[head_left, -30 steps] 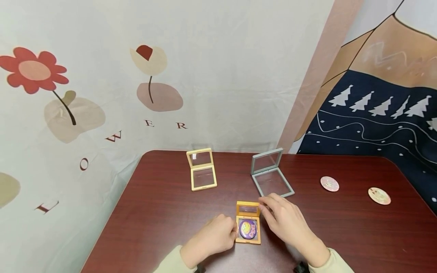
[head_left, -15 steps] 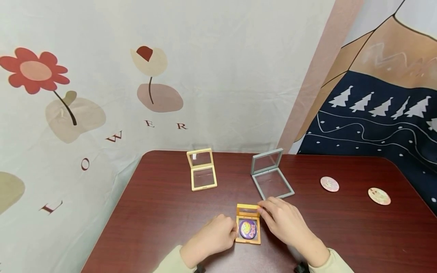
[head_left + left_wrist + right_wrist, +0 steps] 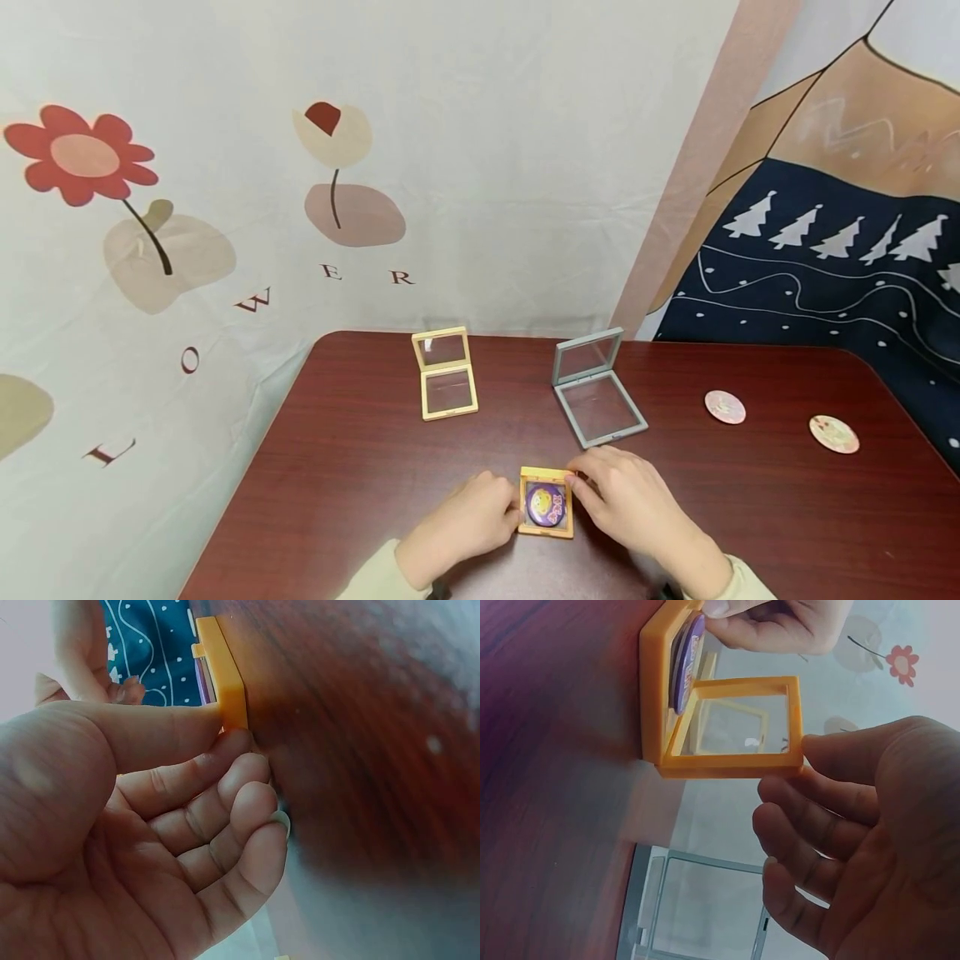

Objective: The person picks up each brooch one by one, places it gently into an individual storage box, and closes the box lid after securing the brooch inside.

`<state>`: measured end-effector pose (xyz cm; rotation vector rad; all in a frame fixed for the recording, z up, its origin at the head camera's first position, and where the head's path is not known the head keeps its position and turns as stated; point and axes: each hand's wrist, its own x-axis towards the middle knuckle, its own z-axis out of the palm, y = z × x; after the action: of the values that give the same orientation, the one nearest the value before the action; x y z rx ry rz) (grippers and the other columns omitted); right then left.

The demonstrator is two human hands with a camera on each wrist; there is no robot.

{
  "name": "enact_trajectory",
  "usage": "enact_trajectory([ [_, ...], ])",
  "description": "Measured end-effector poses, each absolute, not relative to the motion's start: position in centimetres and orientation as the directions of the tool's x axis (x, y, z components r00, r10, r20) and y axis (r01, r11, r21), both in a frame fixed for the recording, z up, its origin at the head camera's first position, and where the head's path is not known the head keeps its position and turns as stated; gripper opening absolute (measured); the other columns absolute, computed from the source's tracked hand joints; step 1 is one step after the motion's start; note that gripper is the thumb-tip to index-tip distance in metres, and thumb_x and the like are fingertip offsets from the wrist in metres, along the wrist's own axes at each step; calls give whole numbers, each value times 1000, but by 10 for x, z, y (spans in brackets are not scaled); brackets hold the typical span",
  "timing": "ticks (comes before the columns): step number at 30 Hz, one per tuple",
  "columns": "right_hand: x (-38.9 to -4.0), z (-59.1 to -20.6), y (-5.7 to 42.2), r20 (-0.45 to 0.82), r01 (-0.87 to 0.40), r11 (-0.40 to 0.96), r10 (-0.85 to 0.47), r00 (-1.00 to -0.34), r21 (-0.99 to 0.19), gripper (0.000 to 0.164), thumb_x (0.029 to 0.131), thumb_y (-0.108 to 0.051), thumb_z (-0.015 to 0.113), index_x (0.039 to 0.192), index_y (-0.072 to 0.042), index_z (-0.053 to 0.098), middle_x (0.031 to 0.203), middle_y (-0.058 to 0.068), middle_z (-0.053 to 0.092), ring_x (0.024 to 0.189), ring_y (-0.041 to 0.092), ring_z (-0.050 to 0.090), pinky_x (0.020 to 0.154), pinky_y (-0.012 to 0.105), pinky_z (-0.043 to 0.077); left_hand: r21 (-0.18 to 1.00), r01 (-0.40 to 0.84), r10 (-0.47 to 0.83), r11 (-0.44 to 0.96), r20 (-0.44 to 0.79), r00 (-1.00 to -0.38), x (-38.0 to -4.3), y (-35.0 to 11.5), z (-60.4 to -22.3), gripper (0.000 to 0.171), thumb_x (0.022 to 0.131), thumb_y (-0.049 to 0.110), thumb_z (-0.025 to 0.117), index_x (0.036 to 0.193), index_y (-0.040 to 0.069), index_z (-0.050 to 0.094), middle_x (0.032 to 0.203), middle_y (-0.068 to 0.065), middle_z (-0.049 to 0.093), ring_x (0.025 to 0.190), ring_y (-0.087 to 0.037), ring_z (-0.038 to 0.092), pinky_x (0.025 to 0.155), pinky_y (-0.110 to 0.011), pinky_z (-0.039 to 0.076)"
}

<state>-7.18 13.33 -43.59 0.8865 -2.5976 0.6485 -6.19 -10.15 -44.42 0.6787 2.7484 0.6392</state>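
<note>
A small orange display case [image 3: 546, 532] with a hinged, clear-windowed lid [image 3: 731, 763] lies on the table in front of me. Inside its base sits a round purple badge [image 3: 544, 505] with a yellow cartoon figure. My left hand [image 3: 477, 518] pinches the left side of the base between thumb and forefinger, as the left wrist view also shows, its other fingers curled. On the other side, my right hand [image 3: 632, 506] pinches the outer corner of the lid between thumb and fingers. In the right wrist view the lid stands up at an angle from the base.
Behind are two open display cases, a pale yellow one [image 3: 450, 412] and a larger grey one [image 3: 613, 437]. A pink round badge [image 3: 725, 407] and a cream one [image 3: 834, 434] lie at the right of the dark red table [image 3: 337, 467]. A printed cloth [image 3: 510, 167] hangs behind.
My right hand has come down and toward me with the orange case's lid, tilting it further toward the base. The left hand and the badge have stayed in place.
</note>
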Motion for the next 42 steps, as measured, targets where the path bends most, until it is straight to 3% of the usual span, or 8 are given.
enact_trajectory([
  [14, -66, -432, 138, 321, -700, 636, -621, -715, -326, 8, 88, -20, 83, 90, -19, 75, 84, -15, 69, 78, 6, 63, 70, 36, 54, 510, 353, 485, 784, -150, -861, -63, -101, -445, 23, 94, 17, 76, 72, 16, 71, 61, 14, 52, 51, -2, 45, 52, -22, 43],
  [22, -63, -434, 137, 231, -721, 585, -694, -682, -371, 15, 85, -13, 82, 81, -23, 72, 77, -22, 61, 72, -2, 54, 67, 32, 52, 478, 390, 497, 787, -118, -860, -63, -102, -446, 38, 91, 8, 73, 59, 19, 55, 56, 11, 39, 50, -2, 35, 47, -21, 32],
  [35, -62, -437, 135, 192, -728, 573, -720, -667, -377, 26, 82, -9, 82, 73, -26, 65, 71, -24, 51, 66, -3, 44, 61, 27, 44, 479, 380, 496, 792, -141, -857, -62, -103, -444, 42, 95, 8, 69, 59, 19, 50, 57, 10, 37, 51, -3, 36, 48, -22, 32],
  [42, -62, -437, 134, 195, -734, 569, -724, -661, -371, 30, 81, -8, 81, 69, -27, 62, 68, -24, 50, 65, -3, 44, 58, 25, 43, 461, 345, 460, 817, -161, -873, -58, -101, -439, 29, 100, 14, 67, 71, 15, 67, 61, 8, 45, 54, -6, 42, 53, -26, 41],
])
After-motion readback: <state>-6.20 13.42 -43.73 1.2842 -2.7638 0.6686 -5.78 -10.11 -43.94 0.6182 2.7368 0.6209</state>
